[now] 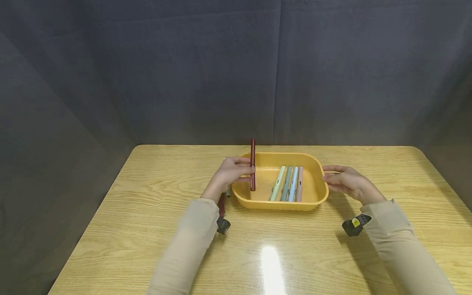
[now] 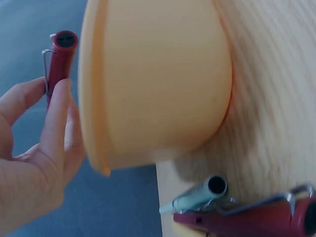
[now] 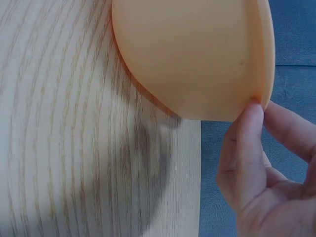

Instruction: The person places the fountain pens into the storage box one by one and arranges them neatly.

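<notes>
My left hand [image 1: 229, 172] pinches a dark red pen [image 1: 252, 152] with a metal clip, holding it upright over the left end of a yellow plastic tray [image 1: 280, 206]. At the tray's opposite end, my right hand [image 1: 346, 183] pinches the rim between thumb and finger, as the right wrist view shows. Inside the tray several capped pens lie side by side: a pale green pen [image 1: 277, 183], a teal pen [image 1: 286, 183], a light blue pen [image 1: 293, 183] and a pink pen [image 1: 300, 183].
On the wooden table [image 1: 147, 229], left of the tray, lie another red pen [image 2: 252, 219] and a pale green-grey pen [image 2: 195, 197], partly hidden under my left wrist in the head view. A dark curtain [image 1: 206, 82] stands behind the table's far edge.
</notes>
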Demonstrator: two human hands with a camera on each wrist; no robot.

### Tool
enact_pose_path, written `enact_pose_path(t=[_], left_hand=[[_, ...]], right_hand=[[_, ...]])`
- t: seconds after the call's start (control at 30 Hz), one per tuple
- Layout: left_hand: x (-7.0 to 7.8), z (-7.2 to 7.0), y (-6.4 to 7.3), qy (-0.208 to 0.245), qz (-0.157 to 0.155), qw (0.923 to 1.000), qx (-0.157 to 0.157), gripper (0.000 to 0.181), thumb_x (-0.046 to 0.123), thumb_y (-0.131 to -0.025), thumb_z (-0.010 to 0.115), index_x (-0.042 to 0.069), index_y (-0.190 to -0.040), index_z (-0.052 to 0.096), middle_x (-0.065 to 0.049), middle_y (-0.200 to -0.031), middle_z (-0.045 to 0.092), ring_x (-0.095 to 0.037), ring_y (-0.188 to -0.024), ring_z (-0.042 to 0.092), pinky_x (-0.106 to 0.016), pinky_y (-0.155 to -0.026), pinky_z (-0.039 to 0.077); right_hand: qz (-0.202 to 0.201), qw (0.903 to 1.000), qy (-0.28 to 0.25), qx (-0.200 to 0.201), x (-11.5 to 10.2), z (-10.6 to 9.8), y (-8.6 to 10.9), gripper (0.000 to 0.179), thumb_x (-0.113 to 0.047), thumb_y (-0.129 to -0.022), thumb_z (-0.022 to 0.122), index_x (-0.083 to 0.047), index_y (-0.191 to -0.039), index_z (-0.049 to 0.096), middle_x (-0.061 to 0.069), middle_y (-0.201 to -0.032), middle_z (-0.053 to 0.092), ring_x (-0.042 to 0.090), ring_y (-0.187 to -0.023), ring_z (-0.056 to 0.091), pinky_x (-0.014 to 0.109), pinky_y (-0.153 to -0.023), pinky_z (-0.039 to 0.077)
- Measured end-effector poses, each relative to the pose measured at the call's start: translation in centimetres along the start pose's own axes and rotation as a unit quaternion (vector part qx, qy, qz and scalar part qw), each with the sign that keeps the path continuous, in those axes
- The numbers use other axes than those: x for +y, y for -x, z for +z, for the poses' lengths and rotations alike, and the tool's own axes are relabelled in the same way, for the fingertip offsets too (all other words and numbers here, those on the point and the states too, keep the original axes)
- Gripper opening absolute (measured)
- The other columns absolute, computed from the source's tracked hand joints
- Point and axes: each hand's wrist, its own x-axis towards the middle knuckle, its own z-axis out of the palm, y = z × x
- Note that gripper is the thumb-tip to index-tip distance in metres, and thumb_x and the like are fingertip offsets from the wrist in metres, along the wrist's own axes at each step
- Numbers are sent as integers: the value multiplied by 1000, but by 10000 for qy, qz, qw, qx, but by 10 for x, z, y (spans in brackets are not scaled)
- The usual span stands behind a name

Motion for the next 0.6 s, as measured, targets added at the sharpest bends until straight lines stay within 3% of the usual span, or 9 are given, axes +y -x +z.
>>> enact_pose_path(t=[0.2,0.6], left_hand=[[-4,17,-6,-183,-3,9998,-54,44,3,-90,63,-5,-130,50,-24,-129,57,-33,-112,63,-42,-94,56],[-10,39,-16,-661,-204,9976,-43,41,0,-88,63,-8,-127,53,-24,-122,61,-33,-102,67,-36,-81,61]], right_hand=[[11,9999,-100,-22,0,0,0,40,-1,-93,54,-1,-130,38,-11,-79,68,-1,-73,66,14,-69,58],[86,9999,68,11,0,-1,0,47,-4,-94,55,0,-136,34,-13,-80,68,-1,-74,66,14,-71,58]])
